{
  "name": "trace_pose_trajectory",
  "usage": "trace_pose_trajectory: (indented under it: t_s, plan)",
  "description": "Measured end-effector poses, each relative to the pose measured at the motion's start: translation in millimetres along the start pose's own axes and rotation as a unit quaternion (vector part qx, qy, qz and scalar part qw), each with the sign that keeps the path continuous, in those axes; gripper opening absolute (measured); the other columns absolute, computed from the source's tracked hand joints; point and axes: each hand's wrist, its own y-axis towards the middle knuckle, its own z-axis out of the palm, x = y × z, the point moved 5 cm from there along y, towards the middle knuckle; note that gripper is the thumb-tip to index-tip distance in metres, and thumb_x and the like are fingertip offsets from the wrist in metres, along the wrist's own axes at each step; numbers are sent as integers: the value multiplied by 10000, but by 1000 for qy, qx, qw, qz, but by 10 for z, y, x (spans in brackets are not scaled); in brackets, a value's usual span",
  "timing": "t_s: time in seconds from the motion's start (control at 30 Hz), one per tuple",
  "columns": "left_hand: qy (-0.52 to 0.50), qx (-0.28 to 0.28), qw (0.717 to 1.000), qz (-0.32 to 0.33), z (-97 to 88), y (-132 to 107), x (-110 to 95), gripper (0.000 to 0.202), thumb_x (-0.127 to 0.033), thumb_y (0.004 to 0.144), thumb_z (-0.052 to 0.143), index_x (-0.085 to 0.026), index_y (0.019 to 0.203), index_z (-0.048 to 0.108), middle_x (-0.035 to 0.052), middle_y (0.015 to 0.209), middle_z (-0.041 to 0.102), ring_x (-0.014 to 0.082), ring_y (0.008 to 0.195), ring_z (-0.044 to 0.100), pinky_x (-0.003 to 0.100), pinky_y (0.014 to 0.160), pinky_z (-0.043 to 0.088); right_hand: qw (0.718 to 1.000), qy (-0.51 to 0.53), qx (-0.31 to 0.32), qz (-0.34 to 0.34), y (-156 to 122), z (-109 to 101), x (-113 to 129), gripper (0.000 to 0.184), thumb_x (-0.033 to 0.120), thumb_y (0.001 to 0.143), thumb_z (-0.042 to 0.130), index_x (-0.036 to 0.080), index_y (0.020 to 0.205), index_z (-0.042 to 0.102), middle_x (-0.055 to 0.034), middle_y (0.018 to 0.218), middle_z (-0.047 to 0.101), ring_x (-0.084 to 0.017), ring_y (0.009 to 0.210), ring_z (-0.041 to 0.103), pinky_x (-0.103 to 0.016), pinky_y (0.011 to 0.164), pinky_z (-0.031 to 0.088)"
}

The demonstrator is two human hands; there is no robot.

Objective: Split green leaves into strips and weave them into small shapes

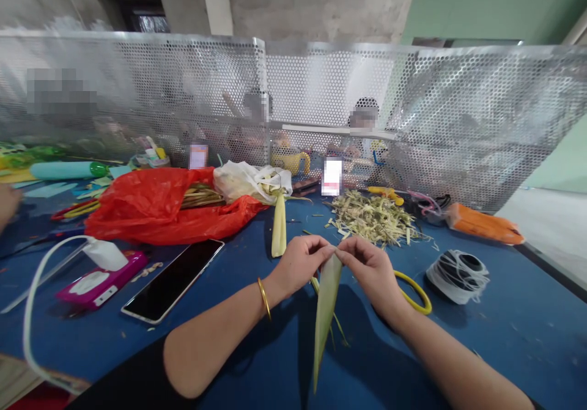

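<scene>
A pale green leaf strip [324, 312] hangs point-down over the blue table [504, 336]. My left hand [299, 264] and my right hand [370, 269] meet at its top end, both pinched shut on the leaf. A gold bangle sits on my left wrist. Yellow-handled scissors [415, 291] lie partly hidden under my right hand. Another folded leaf strip [278, 230] lies just beyond my left hand.
A red plastic bag [156, 208] and a white bag [243, 181] hold more leaves. Leaf trimmings [373, 217] are heaped behind. A black phone [174, 278], a pink power bank [98, 281], a thread spool [457, 272] and an orange packet [483, 223] lie around. Perforated metal screen [458, 110] behind, people beyond.
</scene>
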Motion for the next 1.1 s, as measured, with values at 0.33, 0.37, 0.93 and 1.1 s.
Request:
trace_pose_trajectory:
  t_s: [0.33,0.37,0.93,1.1]
  plan:
    - [6,19,1000,-4,29,-13,-1,254,-379,781,576,-158,656,583,-25,580,512,97,518,469,206,488,380,997,55,-19,44,-1,7,-80,159,329,729,654,179,702,608,11,647,587,-141,640,513,-262,613,404]
    - [2,19,1000,-5,32,-15,-6,256,-383,782,574,-158,660,582,-25,587,513,97,523,469,206,488,383,997,59,-19,50,0,8,-87,160,329,726,654,178,699,608,12,644,587,-140,636,513,-262,612,403]
    - [-13,11,1000,21,74,-34,-18,239,-371,791,556,-164,671,566,-43,578,467,85,516,403,203,491,325,997,-58,-8,-55,-30,16,-43,168,281,842,525,195,698,521,29,630,492,-123,609,429,-240,560,350]
    - [-15,3,1000,12,70,-34,4,231,-369,797,542,-159,709,582,-48,568,458,85,513,385,201,483,296,995,-68,-23,-62,-45,19,-4,168,298,849,535,194,718,539,22,652,512,-127,626,444,-243,581,366]
